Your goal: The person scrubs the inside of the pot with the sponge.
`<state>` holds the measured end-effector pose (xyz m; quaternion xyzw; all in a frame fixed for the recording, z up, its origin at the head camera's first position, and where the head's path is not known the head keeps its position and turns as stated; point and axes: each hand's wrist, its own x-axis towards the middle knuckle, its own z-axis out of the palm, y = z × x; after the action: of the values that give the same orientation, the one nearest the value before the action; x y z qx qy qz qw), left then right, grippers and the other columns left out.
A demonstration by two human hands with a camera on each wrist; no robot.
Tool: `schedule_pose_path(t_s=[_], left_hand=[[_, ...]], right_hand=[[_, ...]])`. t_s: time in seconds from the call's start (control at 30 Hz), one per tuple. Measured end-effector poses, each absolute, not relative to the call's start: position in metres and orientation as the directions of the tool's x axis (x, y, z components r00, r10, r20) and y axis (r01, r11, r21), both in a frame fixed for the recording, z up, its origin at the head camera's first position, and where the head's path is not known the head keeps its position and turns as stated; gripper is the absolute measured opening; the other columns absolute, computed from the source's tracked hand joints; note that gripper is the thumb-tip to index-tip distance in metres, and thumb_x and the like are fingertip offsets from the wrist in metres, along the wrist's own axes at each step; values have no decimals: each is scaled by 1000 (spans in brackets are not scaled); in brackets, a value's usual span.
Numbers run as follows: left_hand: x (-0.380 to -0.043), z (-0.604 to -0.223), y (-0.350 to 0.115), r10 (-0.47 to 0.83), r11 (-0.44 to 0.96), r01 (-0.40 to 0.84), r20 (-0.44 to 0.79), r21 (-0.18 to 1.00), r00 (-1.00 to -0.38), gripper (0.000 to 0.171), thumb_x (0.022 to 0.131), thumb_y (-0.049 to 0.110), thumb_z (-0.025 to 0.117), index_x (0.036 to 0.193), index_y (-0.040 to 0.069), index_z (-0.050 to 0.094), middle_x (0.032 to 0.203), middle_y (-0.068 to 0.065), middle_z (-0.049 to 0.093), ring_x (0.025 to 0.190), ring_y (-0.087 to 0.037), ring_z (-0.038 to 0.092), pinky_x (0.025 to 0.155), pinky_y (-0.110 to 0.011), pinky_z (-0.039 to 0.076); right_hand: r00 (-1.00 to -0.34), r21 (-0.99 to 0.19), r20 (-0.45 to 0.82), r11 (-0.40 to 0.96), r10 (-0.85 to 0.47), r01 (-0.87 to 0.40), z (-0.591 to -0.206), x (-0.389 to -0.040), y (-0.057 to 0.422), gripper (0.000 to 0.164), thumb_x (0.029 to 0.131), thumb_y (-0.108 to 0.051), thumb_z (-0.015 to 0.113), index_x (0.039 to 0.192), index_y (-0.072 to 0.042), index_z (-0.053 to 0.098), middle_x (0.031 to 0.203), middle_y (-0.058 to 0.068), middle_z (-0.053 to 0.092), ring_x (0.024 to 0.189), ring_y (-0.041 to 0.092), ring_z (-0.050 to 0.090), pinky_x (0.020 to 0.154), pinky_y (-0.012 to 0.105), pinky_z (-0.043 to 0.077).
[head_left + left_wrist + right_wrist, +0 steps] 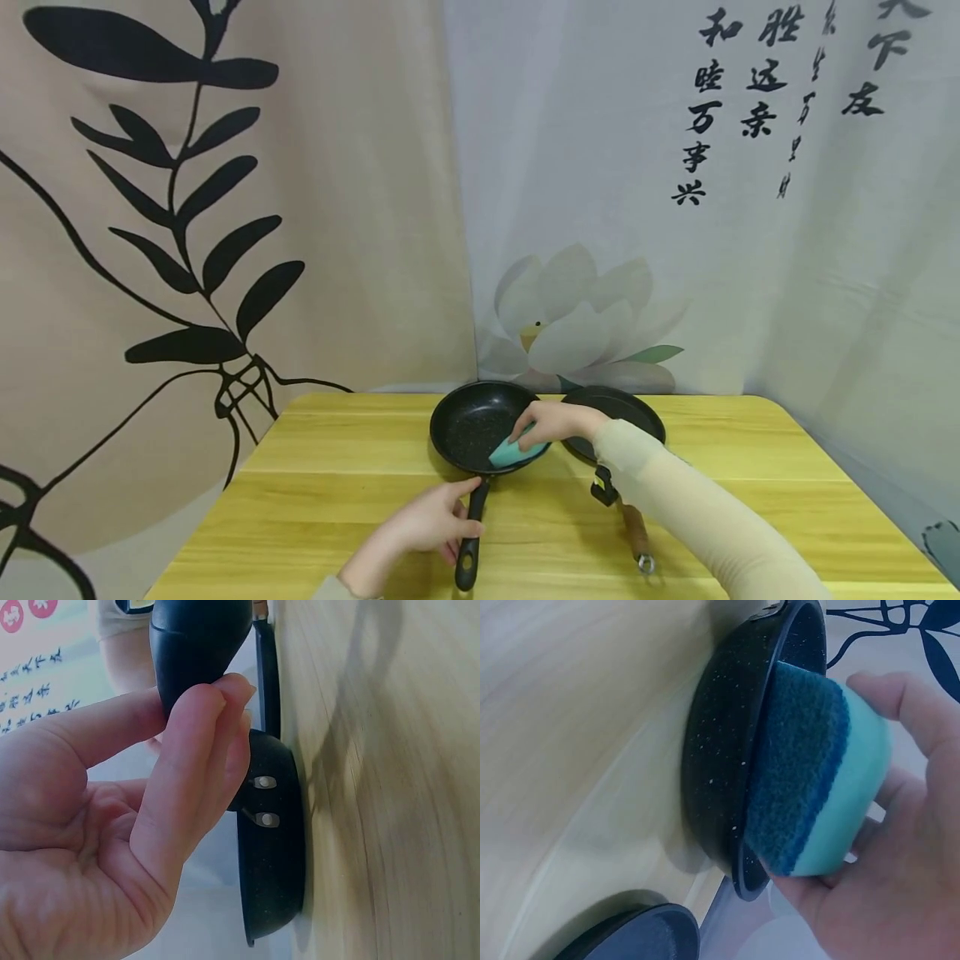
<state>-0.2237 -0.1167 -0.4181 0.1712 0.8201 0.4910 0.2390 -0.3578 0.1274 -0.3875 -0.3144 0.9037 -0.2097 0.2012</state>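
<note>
A black speckled frying pan [468, 421] sits on the wooden table, its handle [468, 554] toward me. My left hand [431, 523] grips that handle, thumb and fingers on either side of it; the left wrist view shows the fingers [196, 761] bent against the black grip. In my right hand [553, 422] is a sponge [817, 772], pale turquoise with a darker scouring layer. The hand pinches it at the pan's right rim, and the scouring side faces the pan. How much of the sponge touches the pan's inside cannot be told.
A flat black pan [618, 406] with a wooden handle [636, 532] lies to the right, partly under my right forearm. The yellow wooden table [337, 467] ends at a printed curtain [375, 208] behind both pans.
</note>
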Motion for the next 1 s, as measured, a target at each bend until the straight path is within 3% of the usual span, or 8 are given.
schedule_pose_path(t_s=[0.4,1.0], left_hand=[[-222,-417,-117,534,451,68,-208,890,-819,68,92,8,67,148,-7,31,72,-12,61,50,-20,61,51,-45,56],[-222,-416,-118,548,437,83,-192,895,-814,67,92,6,65,147,-9,30,74,-11,61,55,-20,62,54,-46,57]], right_hand=[[-714,-533,-254,710,-653,-460,-386,-354,115,30,84,-31,69,111,-20,74,112,-9,67,102,11,61,86,33,52],[-681,-563,-225,663,-697,-493,-388,-356,105,25,84,-32,67,107,-26,74,108,-13,68,97,6,62,85,30,52]])
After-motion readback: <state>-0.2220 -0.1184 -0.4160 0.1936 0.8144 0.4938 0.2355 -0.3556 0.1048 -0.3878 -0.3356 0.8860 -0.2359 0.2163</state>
